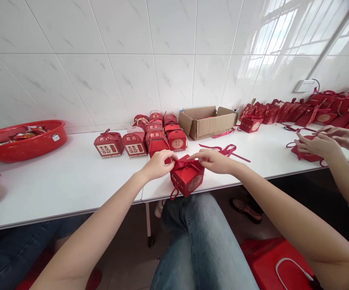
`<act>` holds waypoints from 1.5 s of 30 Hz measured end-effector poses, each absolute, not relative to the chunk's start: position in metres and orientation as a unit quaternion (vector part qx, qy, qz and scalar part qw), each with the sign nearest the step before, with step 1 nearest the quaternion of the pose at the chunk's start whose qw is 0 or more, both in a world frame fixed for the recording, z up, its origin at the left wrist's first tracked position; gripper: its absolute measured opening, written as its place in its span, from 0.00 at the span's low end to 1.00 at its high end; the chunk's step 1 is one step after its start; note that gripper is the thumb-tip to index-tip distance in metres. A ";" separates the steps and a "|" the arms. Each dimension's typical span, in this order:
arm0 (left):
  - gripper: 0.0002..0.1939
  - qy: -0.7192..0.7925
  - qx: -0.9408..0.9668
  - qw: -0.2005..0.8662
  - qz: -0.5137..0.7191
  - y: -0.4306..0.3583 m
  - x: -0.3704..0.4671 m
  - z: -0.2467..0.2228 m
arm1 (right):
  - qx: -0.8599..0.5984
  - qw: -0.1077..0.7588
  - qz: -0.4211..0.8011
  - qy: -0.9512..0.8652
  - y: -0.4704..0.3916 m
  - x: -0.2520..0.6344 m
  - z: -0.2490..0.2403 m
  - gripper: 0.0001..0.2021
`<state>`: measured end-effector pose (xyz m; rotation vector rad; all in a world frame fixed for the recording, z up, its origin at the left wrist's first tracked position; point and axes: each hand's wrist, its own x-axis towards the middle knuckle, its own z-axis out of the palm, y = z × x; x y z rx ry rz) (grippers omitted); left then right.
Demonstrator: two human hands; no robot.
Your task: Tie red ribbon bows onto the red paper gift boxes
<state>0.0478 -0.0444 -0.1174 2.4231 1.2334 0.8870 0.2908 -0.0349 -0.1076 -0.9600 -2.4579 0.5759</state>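
Observation:
A small red gift box (186, 179) with a round gold emblem stands at the table's front edge, a red cord loop hanging down its near side. Dark red ribbon (189, 163) lies tied in a bow over its top. At the bow's left end, my left hand (161, 164) is closed, thumb and fingertips pinching the ribbon. My right hand (215, 161) comes in from the other side with its fingers closed on the ribbon's right part; the fingertips partly hide it. Behind my right hand lies a loose red ribbon (230, 150).
Finished-looking red boxes (154, 135) cluster behind my left hand. An open cardboard carton (207, 123) stands by the wall. A red basin (26, 139) holds small packets at left. A co-worker's hands (322, 145) handle another red box at right, before many red bags (322, 106).

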 end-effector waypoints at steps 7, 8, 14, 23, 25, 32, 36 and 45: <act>0.07 0.448 0.814 0.220 0.297 -0.037 0.057 -0.119 | -0.333 0.185 0.195 -0.904 -0.040 0.281 -0.103 0.24; 0.07 0.455 0.808 0.232 0.293 -0.036 0.058 -0.120 | -0.326 0.180 0.193 -0.908 -0.040 0.281 -0.103 0.24; 0.08 0.489 0.776 0.264 0.297 -0.026 0.063 -0.124 | -0.310 0.130 0.164 -0.928 -0.042 0.280 -0.105 0.26; 0.04 0.493 0.692 0.409 0.333 -0.019 0.068 -0.131 | -0.298 0.078 0.129 -0.943 -0.048 0.280 -0.102 0.27; 0.07 0.494 0.701 0.397 0.327 -0.022 0.069 -0.131 | -0.290 0.076 0.125 -0.946 -0.048 0.281 -0.102 0.27; 0.22 0.530 0.741 0.275 0.308 -0.029 0.074 -0.132 | -0.280 0.071 0.123 -0.950 -0.048 0.282 -0.103 0.26; 0.20 0.502 0.733 0.323 0.326 -0.032 0.075 -0.129 | -0.279 0.112 0.150 -0.942 -0.048 0.286 -0.104 0.26; 0.18 0.451 0.758 0.334 0.332 -0.035 0.077 -0.128 | -0.361 0.383 0.188 -0.829 -0.038 0.286 -0.124 0.04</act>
